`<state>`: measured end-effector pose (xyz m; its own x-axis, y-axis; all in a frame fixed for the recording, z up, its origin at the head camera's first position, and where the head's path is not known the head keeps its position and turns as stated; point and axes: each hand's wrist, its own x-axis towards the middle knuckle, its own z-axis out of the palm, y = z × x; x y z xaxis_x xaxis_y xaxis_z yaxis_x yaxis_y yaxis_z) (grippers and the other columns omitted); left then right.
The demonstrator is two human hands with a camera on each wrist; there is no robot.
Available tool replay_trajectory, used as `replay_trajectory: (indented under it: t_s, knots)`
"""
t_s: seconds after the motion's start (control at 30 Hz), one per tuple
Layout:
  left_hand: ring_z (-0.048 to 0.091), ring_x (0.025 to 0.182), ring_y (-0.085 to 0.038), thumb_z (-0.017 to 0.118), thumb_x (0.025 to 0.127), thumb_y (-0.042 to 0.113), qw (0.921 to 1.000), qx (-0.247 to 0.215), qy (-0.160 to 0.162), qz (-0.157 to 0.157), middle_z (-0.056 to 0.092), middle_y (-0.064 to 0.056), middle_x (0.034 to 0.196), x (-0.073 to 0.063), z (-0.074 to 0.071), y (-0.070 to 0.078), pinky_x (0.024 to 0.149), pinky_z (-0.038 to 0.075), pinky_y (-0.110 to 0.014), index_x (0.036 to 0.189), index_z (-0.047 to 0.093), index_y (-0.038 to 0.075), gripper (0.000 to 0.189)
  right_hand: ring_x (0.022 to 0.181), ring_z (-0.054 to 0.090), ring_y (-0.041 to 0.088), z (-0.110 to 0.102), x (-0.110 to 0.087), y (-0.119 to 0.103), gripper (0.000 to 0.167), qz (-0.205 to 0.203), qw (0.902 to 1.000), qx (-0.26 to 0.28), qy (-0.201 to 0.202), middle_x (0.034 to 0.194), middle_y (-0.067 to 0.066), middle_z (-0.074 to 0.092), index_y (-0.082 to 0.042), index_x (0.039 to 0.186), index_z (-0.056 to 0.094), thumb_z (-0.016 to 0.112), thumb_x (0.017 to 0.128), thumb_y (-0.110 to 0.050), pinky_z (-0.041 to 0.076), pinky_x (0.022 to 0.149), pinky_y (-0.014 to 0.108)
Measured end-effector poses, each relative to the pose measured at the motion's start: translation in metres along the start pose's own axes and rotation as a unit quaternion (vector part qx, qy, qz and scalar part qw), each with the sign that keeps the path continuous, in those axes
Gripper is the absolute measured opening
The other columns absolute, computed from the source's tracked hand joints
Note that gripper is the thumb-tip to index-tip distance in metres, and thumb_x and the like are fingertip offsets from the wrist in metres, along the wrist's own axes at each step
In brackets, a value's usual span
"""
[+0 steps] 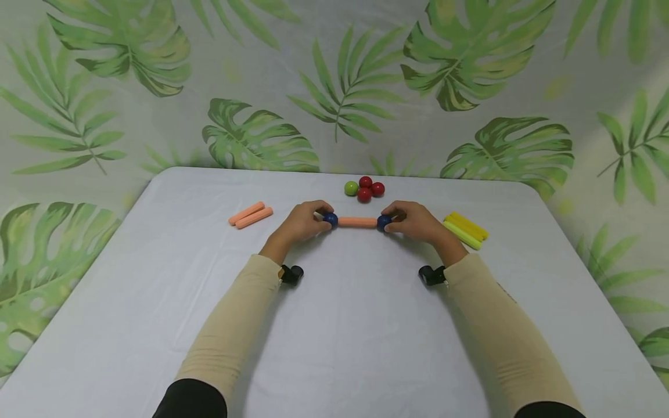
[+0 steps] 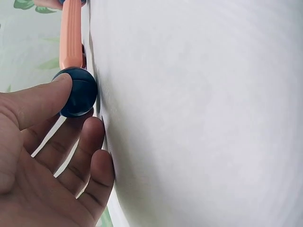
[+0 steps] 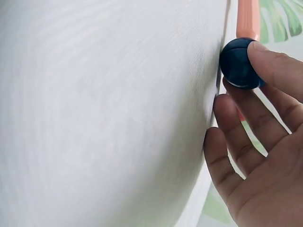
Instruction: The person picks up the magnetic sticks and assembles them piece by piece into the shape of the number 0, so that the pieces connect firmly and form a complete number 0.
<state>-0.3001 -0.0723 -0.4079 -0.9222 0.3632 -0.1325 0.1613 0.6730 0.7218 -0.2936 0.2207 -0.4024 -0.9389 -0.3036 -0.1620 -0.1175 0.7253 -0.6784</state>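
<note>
An orange rod (image 1: 358,222) with a dark blue ball at each end lies level between my two hands, at the middle of the table. My left hand (image 1: 305,221) pinches the left blue ball (image 2: 81,92) between thumb and fingers. In the left wrist view its lower fingers curve loosely beside the white cloth. On the other side, my right hand (image 1: 415,220) pinches the right blue ball (image 3: 239,64), its thumb pressed on the ball's side. Both balls meet the rod's ends, and they sit right at the cloth in the wrist views.
Beyond the rod, three red balls (image 1: 364,195) and a green ball (image 1: 351,188) cluster near the far edge of the white table (image 1: 355,325). Two orange rods (image 1: 254,217) lie to the left. Several yellow and yellow-green rods (image 1: 467,229) lie beside my right wrist.
</note>
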Motion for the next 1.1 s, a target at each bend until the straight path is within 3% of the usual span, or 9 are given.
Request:
replay_trajectory:
  t_s: [0.3,0.47,0.57,0.8,0.9,1.03,1.1]
  knots:
    - [0.062,0.111,-0.026,0.067,0.093,0.017,0.9999,0.004,0.013,0.005,0.062,-0.009,0.133,0.0,0.002,0.004,0.092,0.05,-0.039,0.13,0.061,0.015,0.037,0.121,0.059,0.033,0.0,0.0,0.0,0.034,0.014,0.9999,-0.004,0.004,0.132,0.016,0.062,-0.011,0.126,0.062,0.067,0.093,-0.015,0.05,0.101,0.048]
    - [0.061,0.118,-0.027,0.065,0.095,0.021,0.9999,0.008,0.012,-0.003,0.06,-0.009,0.137,-0.002,-0.001,0.002,0.096,0.051,-0.041,0.141,0.052,0.016,0.048,0.119,0.058,0.033,0.001,0.001,0.001,0.034,0.012,0.9999,0.001,0.004,0.13,0.016,0.063,-0.012,0.127,0.062,0.067,0.093,-0.017,0.049,0.101,0.048]
    - [0.06,0.12,-0.028,0.064,0.096,0.025,0.9997,0.016,0.017,-0.008,0.06,-0.009,0.137,-0.009,-0.009,-0.002,0.095,0.051,-0.041,0.144,0.049,0.015,0.051,0.119,0.058,0.032,0.001,0.001,0.001,0.034,0.011,0.9999,0.003,0.004,0.13,0.015,0.062,-0.012,0.126,0.062,0.067,0.093,-0.017,0.048,0.102,0.048]
    - [0.06,0.117,-0.03,0.059,0.098,0.023,0.9961,0.074,0.047,-0.011,0.061,-0.01,0.136,-0.032,-0.043,-0.017,0.095,0.049,-0.044,0.139,0.055,0.012,0.043,0.117,0.057,0.031,-0.001,0.0,0.004,0.034,0.009,0.9999,0.005,0.002,0.13,0.015,0.062,-0.012,0.127,0.062,0.068,0.093,-0.017,0.048,0.101,0.047]
    - [0.06,0.116,-0.031,0.059,0.098,0.02,0.9889,0.124,0.079,-0.019,0.063,-0.011,0.132,-0.043,-0.058,-0.024,0.096,0.049,-0.046,0.135,0.059,0.01,0.038,0.116,0.057,0.03,-0.001,0.001,0.005,0.034,0.008,1.0,0.002,0.0,0.128,0.015,0.063,-0.013,0.127,0.062,0.068,0.093,-0.018,0.048,0.1,0.046]
    - [0.063,0.11,-0.037,0.06,0.097,0.018,0.9675,0.203,0.143,-0.047,0.067,-0.016,0.119,-0.055,-0.072,-0.035,0.091,0.052,-0.05,0.126,0.066,0.006,0.031,0.115,0.057,0.03,-0.003,0.0,0.007,0.034,0.013,0.9999,-0.004,0.0,0.128,0.014,0.063,-0.013,0.127,0.061,0.067,0.094,-0.017,0.048,0.1,0.046]
    - [0.064,0.107,-0.04,0.06,0.098,0.02,0.9565,0.235,0.157,-0.074,0.068,-0.019,0.116,-0.058,-0.076,-0.039,0.088,0.052,-0.051,0.121,0.069,0.006,0.029,0.115,0.056,0.03,-0.004,-0.001,0.008,0.035,0.014,0.9999,-0.002,-0.001,0.128,0.015,0.063,-0.012,0.128,0.061,0.066,0.094,-0.017,0.048,0.101,0.047]
